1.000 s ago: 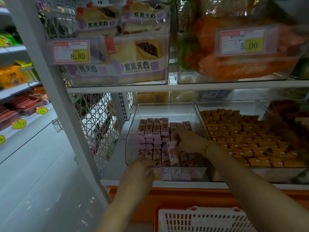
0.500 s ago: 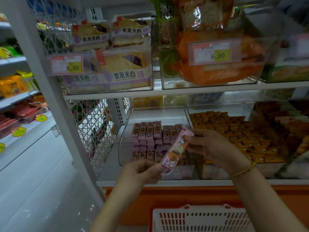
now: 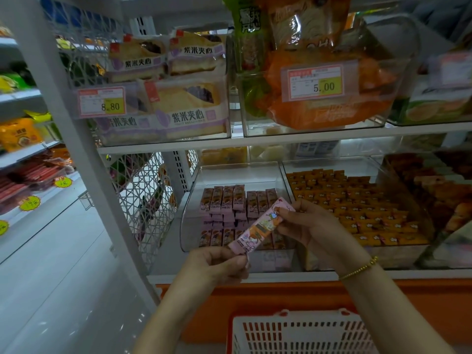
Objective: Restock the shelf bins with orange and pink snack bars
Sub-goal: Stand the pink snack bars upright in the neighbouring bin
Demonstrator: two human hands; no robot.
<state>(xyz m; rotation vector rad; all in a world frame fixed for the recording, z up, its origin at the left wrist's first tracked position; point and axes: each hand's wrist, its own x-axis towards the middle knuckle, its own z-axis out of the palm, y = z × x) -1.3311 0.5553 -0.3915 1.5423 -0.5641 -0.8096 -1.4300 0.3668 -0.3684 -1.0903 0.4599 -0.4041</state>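
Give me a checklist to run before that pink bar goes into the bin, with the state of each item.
1. Grip on both ends: the left hand pinches the lower end of the pink bar, and the right hand pinches the upper end. Ok.
2. Right bin: the clear bin behind it holds stocked pink bars. Ok.
3. Room: bare floor shows behind the back row. Ok.
4. Wrapper undamaged: too blurred. Cannot tell.
5. More stock in the basket: its inside is hidden. Cannot tell.
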